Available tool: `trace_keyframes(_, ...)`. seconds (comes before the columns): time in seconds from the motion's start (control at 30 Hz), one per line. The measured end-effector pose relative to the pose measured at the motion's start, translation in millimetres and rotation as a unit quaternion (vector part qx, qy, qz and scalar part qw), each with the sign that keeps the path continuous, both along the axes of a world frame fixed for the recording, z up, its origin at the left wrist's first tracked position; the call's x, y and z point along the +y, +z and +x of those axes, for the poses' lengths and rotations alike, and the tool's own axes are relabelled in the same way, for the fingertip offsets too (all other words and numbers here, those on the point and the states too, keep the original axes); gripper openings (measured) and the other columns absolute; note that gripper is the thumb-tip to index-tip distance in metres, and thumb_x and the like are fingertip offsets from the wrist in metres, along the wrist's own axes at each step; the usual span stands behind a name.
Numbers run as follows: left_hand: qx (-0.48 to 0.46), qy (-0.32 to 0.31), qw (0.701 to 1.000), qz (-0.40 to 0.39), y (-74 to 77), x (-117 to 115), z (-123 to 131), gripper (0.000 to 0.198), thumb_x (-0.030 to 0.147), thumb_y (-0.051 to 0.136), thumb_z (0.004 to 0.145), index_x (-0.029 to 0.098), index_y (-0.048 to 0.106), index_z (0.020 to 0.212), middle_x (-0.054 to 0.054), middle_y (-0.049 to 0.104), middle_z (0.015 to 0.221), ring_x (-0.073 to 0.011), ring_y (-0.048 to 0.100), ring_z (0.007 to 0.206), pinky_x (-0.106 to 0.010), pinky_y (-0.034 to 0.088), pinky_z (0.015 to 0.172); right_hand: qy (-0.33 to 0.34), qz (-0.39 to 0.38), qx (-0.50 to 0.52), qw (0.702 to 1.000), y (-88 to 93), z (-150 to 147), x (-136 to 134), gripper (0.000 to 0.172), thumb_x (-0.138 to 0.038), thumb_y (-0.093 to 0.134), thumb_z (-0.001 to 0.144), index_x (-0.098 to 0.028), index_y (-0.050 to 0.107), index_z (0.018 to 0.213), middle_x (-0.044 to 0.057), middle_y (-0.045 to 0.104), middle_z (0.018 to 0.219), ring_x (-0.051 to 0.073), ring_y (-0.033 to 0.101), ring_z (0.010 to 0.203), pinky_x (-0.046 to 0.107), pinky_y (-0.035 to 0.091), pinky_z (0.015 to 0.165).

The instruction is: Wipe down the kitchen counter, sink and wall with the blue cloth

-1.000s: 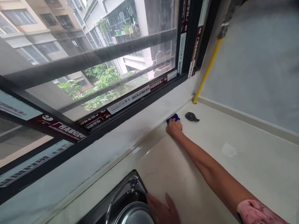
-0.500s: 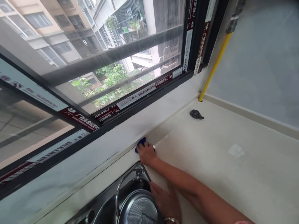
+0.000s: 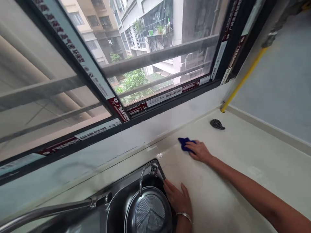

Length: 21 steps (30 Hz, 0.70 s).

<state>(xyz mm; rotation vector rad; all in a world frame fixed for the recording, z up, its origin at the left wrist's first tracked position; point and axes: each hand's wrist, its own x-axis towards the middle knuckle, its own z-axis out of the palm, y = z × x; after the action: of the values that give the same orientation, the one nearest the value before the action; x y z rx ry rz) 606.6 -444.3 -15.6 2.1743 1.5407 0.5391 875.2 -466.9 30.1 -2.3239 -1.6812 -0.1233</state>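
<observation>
My right hand point(image 3: 199, 151) presses a small blue cloth point(image 3: 184, 142) flat on the cream countertop point(image 3: 243, 168), a little in front of the ledge under the window. Its fingers lie over the cloth. My left hand point(image 3: 178, 197) rests open on the counter at the right rim of the steel sink point(image 3: 114, 207), fingers flat, a bracelet on the wrist. A dark steel scrubber point(image 3: 217, 124) lies on the counter near the far right corner, apart from both hands.
A round steel pan point(image 3: 148, 212) sits in the sink below a small tap point(image 3: 148, 171). A long faucet spout point(image 3: 48, 212) crosses the lower left. A yellow pipe point(image 3: 243, 81) rises in the corner. The window frame point(image 3: 155, 110) runs along the counter's back.
My right hand slid the blue cloth left along the ledge toward the sink, then back right and out onto the counter. The view has swung left.
</observation>
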Motion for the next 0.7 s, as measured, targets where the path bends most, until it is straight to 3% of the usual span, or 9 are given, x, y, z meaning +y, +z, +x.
trace_keyframes(0.07,-0.006,0.002,1.0,-0.006,1.0,-2.4,0.8,0.078,0.043,0.031,0.1,-0.016,0.036,0.15,-0.04,0.041,0.156,-0.0476,0.045,0.146,-0.06,0.042,0.121,-0.065,-0.025,-0.024,0.997,1.3,12.4,-7.7,0.051,-0.03,0.051,0.094,-0.024,0.065,0.143,0.011,0.061,0.15,0.037,0.053,0.122,0.043,0.042,0.087)
trace_keyframes(0.17,-0.017,-0.001,1.0,-0.012,4.0,-5.2,0.7,0.077,0.042,0.034,0.1,-0.016,0.037,0.15,-0.04,0.042,0.157,-0.0475,0.044,0.147,-0.059,0.041,0.122,-0.015,-0.057,-0.037,0.998,5.8,-1.2,19.4,0.054,-0.031,0.055,0.092,-0.025,0.063,0.146,0.01,0.06,0.152,0.039,0.051,0.125,0.047,0.042,0.091)
trace_keyframes(0.37,-0.026,-0.009,1.0,-0.013,1.2,-12.3,-2.2,0.074,0.039,0.038,0.1,-0.015,0.037,0.151,-0.041,0.037,0.159,-0.0463,0.04,0.151,-0.062,0.039,0.123,0.189,-0.081,-0.007,0.979,22.2,-78.4,158.0,0.058,-0.032,0.062,0.093,-0.026,0.058,0.15,0.008,0.056,0.156,0.037,0.053,0.123,0.045,0.045,0.09)
trace_keyframes(0.5,-0.011,-0.009,1.0,-0.025,-4.1,-16.9,-5.6,0.073,0.039,0.039,0.1,-0.011,0.036,0.154,-0.038,0.035,0.163,-0.0439,0.037,0.154,-0.061,0.038,0.125,0.346,-0.111,0.022,0.932,35.3,-131.7,247.3,0.049,-0.034,0.062,0.096,-0.028,0.062,0.145,0.005,0.063,0.149,0.03,0.06,0.113,0.038,0.048,0.084)
trace_keyframes(0.6,0.018,-0.025,0.998,-0.051,-3.8,-16.9,-8.0,0.075,0.036,0.041,0.097,-0.013,0.035,0.154,-0.038,0.032,0.164,-0.0448,0.034,0.155,-0.063,0.035,0.126,0.422,-0.125,0.058,0.896,38.3,-172.0,291.4,0.041,-0.039,0.063,0.098,-0.033,0.067,0.138,0.001,0.067,0.144,0.026,0.064,0.11,0.035,0.049,0.081)
trace_keyframes(0.7,0.036,-0.039,0.998,-0.043,-1.4,-15.2,-9.6,0.076,0.035,0.043,0.096,-0.015,0.035,0.152,-0.04,0.032,0.163,-0.0461,0.034,0.155,-0.066,0.034,0.126,0.435,-0.121,0.068,0.89,33.0,-189.5,306.1,0.035,-0.038,0.065,0.097,-0.033,0.071,0.131,0.0,0.067,0.144,0.027,0.062,0.118,0.034,0.051,0.083)
